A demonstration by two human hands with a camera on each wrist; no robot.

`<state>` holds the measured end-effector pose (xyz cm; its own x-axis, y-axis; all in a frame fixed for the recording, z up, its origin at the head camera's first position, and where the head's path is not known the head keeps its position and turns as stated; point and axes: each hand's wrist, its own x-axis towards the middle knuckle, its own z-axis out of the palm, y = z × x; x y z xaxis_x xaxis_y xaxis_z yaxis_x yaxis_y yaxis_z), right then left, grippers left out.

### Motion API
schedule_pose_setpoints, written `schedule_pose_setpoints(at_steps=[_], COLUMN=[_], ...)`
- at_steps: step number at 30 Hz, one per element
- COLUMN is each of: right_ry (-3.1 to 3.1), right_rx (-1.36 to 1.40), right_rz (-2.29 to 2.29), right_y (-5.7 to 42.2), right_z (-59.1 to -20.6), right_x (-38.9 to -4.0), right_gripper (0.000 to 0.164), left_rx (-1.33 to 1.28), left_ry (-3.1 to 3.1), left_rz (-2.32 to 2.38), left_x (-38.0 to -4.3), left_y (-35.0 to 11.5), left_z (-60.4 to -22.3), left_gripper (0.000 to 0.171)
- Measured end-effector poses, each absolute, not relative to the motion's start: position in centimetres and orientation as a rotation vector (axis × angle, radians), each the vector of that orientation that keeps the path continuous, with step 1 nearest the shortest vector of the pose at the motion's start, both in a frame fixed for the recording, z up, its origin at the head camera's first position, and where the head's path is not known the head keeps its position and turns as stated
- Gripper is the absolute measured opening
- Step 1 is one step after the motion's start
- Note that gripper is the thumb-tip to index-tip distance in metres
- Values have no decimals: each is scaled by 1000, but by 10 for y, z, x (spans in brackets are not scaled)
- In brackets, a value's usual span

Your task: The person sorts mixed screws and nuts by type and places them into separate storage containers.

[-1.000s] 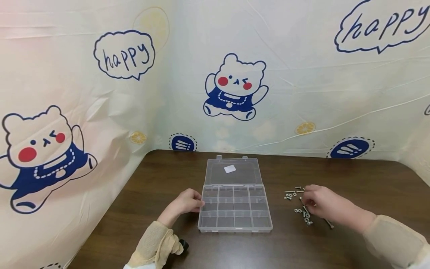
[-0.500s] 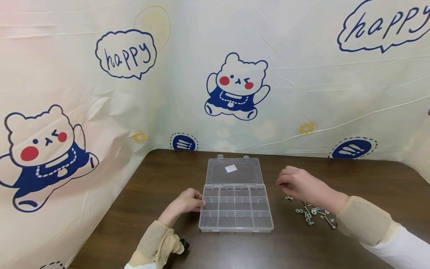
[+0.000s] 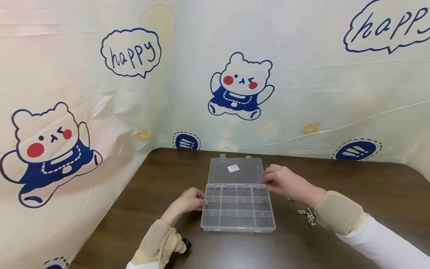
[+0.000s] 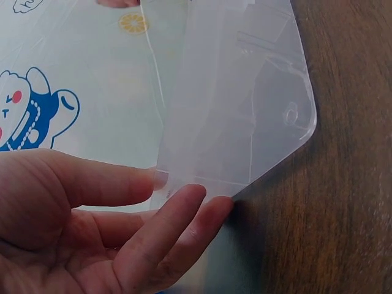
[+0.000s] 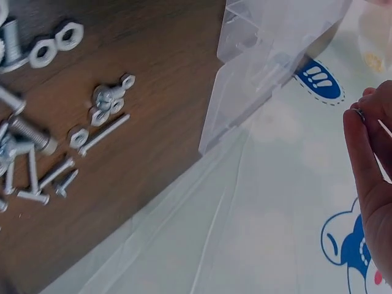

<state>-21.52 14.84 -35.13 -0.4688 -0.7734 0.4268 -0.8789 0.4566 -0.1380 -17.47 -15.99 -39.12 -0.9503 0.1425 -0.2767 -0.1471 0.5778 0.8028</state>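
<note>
A clear divided box point(image 3: 228, 220), its lid open, lies on the brown surface point(image 3: 218, 250) between the two hands, with the left hand point(image 3: 189, 200) pinching its left wall. The right hand point(image 3: 285, 182) pinches a small metal piece point(image 5: 359, 113) beside the hinge's right end, loose nuts and bolts point(image 5: 30, 130) lying nearby

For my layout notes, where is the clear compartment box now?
In the head view, the clear compartment box lies open on the table, with the left hand at its left wall and the right hand near its right hinge end.
</note>
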Motion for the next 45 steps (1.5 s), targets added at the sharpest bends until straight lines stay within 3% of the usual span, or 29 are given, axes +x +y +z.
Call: schedule_pose_setpoints(at_steps=[16,26,45], right_ry=[-2529,-2692,-2866], right_rx=[1436,1392,1297], right_rz=[361,203,501], right_y=[151,182,258], right_z=[-360,-360,-372], right_x=[-218,-211,-196], right_gripper=[14,10,19], left_rx=[6,-3,-10], left_ry=[2495,2508,2488], left_rz=[1315,1299,1320], left_x=[-177,-176,-176], left_y=[-161,-160,-159], left_z=[-393,-392,-392], left_gripper=[14,14,16])
